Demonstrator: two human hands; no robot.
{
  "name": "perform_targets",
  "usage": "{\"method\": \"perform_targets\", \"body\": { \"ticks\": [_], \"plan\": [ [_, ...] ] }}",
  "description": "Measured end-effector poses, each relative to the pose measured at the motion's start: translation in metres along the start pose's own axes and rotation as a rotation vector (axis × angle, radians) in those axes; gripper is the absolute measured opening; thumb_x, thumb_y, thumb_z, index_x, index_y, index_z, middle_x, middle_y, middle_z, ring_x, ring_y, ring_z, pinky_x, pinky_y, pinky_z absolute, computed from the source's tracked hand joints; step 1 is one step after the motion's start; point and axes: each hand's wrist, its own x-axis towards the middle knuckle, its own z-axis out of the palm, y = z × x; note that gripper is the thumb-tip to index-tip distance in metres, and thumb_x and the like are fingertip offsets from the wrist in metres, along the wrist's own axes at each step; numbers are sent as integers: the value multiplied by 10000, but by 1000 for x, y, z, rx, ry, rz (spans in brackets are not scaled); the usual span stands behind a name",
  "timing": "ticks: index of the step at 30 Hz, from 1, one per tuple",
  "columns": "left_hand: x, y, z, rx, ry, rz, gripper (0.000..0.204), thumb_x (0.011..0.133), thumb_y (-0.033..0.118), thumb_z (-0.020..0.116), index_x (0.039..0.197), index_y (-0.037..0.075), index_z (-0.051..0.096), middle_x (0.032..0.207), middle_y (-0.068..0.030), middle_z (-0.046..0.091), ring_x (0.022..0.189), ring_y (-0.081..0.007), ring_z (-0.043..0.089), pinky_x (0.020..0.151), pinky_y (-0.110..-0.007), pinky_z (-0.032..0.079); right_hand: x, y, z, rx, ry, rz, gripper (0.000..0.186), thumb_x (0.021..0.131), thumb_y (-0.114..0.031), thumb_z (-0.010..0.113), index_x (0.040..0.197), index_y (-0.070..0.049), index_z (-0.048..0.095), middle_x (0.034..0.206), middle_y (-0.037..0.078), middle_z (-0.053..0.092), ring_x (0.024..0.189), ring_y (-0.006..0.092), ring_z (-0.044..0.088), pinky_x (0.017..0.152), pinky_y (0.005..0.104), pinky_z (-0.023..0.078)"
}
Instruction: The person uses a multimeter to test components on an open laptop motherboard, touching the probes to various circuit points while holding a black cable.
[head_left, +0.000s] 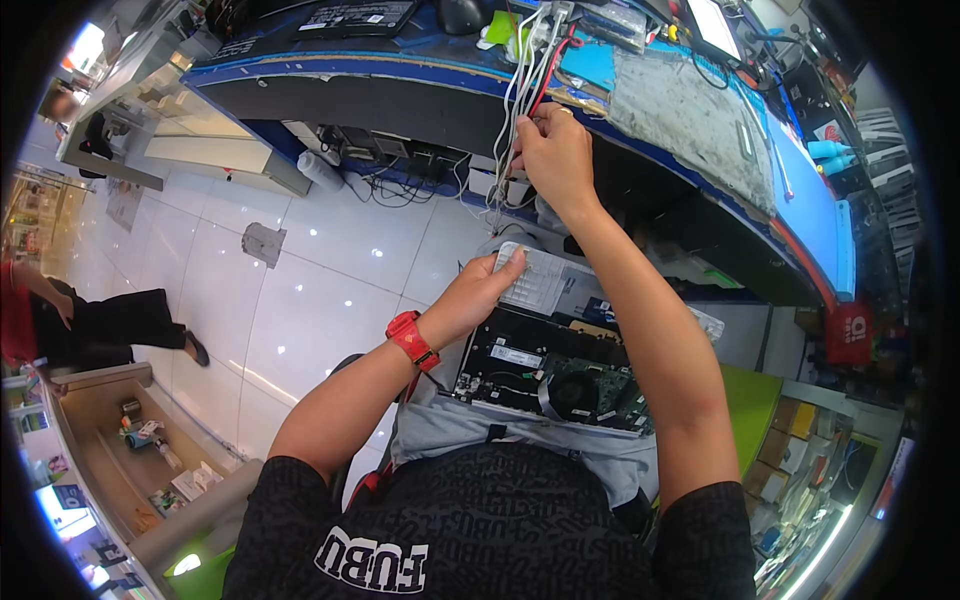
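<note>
The fingers [513,266] of the left hand [465,302] are clamped in the head view on the near left corner of a white panel [530,288] patterned like rows of keys, the thumb lying on top of it. A red strap [410,340] circles that wrist. The right hand [562,165] reaches up to the edge of the counter [400,110], its fingers bent against a bundle of white cables [512,100] with a red cable [550,75] beside them; whether they close on any of these I cannot tell. An opened black laptop base [480,375] lies on the person's lap, over grey cloth [430,435], just below the white panel and between the forearms. Inside it show a round fan [575,392], a green circuit board [625,388] and a strip with a white label [516,355]. On the counter are a dark mouse [461,15], a black battery-like block [357,18] and, to the right of the cables, a worn grey mat [680,120]. Further right stand light-blue bottles [828,150]. A white bottle [319,170] is near the tiled floor [330,260] under the counter. At far left, well apart, is another person in black trousers [125,320].
</note>
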Motion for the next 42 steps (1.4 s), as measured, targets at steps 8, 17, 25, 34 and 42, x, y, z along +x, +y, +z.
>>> {"method": "perform_targets", "body": {
  "ticks": [8, 17, 25, 34, 42],
  "plan": [
    [0, -4, 3, 30, 16, -8, 538, 1120, 476, 484, 1196, -18, 684, 1116, -42, 727, 1006, -91, 640, 940, -285, 508, -6, -2, -35, 15, -41, 47, 255, 975, -200, 697, 999, 46, 761, 703, 135, 730, 584, 223, 728, 584, 348, 566],
    [0, 5, 2, 9, 12, -4, 532, 1127, 461, 473, 1245, -17, 674, 1167, -60, 727, 1052, -113, 648, 981, -295, 501, 10, 18, -1, -229, 78, -249, 254, 965, -191, 689, 1006, 53, 745, 681, 112, 716, 539, 188, 697, 520, 330, 512],
    [-2, 7, 2, 14, 15, -11, 533, 1129, 460, 465, 1251, -16, 671, 1173, -58, 726, 1058, -112, 652, 980, -296, 503, 9, 7, -7, -71, -75, -154, 225, 957, -161, 669, 901, 56, 690, 678, 102, 690, 545, 150, 651, 529, 325, 501],
    [0, 7, -4, 181, 33, 119, 386, 1097, 346, 583, 1254, 1, 657, 1138, -51, 724, 1015, -101, 656, 946, -290, 520, -20, 4, -54, 439, -293, 275, 147, 931, -105, 608, 1024, -11, 672, 895, 65, 685, 789, 131, 606, 733, 283, 493],
    [9, 11, 6, 699, 417, 599, 545, 1000, 321, 720, 1359, -41, 529, 1253, -185, 637, 1150, -268, 619, 998, -383, 495, -39, -26, -89, 671, -403, 374, 181, 1068, -178, 595, 1118, -18, 663, 885, 37, 664, 834, 155, 636, 809, 345, 541]
  ]
}}
